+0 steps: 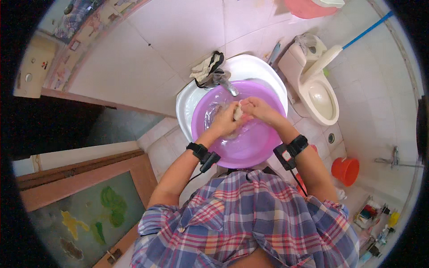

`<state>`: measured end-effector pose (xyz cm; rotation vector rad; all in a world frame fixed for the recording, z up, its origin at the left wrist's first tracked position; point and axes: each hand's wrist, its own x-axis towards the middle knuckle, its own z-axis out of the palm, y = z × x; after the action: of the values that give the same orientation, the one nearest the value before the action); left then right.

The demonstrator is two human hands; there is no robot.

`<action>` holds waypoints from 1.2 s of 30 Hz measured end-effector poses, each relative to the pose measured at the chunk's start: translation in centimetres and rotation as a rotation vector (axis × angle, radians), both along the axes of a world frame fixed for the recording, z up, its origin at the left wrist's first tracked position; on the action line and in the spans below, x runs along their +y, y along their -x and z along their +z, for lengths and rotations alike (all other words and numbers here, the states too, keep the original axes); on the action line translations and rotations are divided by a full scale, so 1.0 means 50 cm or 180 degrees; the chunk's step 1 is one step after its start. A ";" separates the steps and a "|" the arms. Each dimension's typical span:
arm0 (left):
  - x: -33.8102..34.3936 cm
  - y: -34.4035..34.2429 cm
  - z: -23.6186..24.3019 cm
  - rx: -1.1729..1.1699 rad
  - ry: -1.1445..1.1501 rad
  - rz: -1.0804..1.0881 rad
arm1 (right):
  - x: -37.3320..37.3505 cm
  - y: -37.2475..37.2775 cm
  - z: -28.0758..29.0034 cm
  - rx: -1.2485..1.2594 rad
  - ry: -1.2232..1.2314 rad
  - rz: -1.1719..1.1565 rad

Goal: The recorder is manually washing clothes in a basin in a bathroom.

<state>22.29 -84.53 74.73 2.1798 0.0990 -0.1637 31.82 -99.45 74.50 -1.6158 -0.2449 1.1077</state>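
Observation:
Both of my hands are together over a wide purple basin (263, 147) that rests on a white sink (184, 106). My left hand (225, 119) is curled around a small pale, wet-looking thing (237, 112), perhaps cloth; its kind is not clear. From the other side, the bent fingers of my right hand (259, 109) press on the same pale thing. Water in the basin glints around my left hand, and something grayish lies under the fingers, partly hidden. Just beyond my hands, the metal faucet (230, 87) points down over the basin.
A beige and black cloth (206, 68) hangs behind the faucet. To the right stand a cream toilet (325, 100) with its lid raised and an orange bucket (345, 171). A shelf of bottles (373, 214) is at lower right. A wood-framed door (94, 210) stands at left.

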 end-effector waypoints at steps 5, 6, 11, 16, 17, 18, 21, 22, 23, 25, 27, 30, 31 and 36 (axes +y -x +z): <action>0.013 -0.016 0.012 0.0170 0.1614 0.0194 | -0.062 -0.051 -0.076 -0.2757 0.1088 0.0068; 0.013 -0.007 0.042 0.0150 0.1761 0.0218 | -0.062 -0.041 -0.078 -0.2751 0.1062 0.0040; 0.025 0.016 0.114 0.0125 0.2649 0.0543 | -0.050 0.005 -0.007 -0.1277 -0.0483 0.0661; 0.072 0.037 0.135 0.0112 0.2929 0.1262 | -0.090 -0.011 0.015 -0.0253 -0.1033 0.0444; 0.076 0.044 0.128 0.0227 0.3083 0.1419 | -0.091 -0.010 0.016 -0.0076 -0.1185 0.0591; 0.075 0.052 0.136 0.0467 0.3175 0.1474 | -0.088 -0.008 0.018 -0.0078 -0.1178 0.0597; 0.085 0.068 0.086 0.0161 0.4035 0.1358 | -0.062 0.013 0.037 0.0300 -0.0665 0.0472; 0.092 0.075 0.076 0.0155 0.4040 0.1384 | -0.055 0.024 0.046 0.0878 -0.1219 -0.0147; 0.093 0.077 0.074 0.0137 0.4185 0.1501 | -0.053 0.029 0.051 0.1442 -0.1762 -0.0802; 0.089 0.078 0.073 0.0124 0.4336 0.1619 | -0.044 0.016 0.013 0.1110 -0.1587 -0.0696; 0.069 0.077 0.070 0.0314 0.4462 0.1668 | -0.036 0.016 -0.018 0.0779 -0.1417 -0.0592; 0.026 0.077 0.082 0.0608 0.4420 0.1545 | -0.025 0.036 -0.032 -0.3061 0.0850 -0.0450; 0.021 0.076 0.079 0.0612 0.4420 0.1541 | -0.016 0.043 -0.029 -0.3058 0.1163 0.0219; 0.002 0.080 0.075 0.0809 0.3987 0.0690 | 0.003 0.091 -0.023 -0.1266 0.0336 0.0394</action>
<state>18.29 -84.41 78.47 0.8867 0.2850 -0.2806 27.29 -99.32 73.35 -1.9308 -0.5611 0.8936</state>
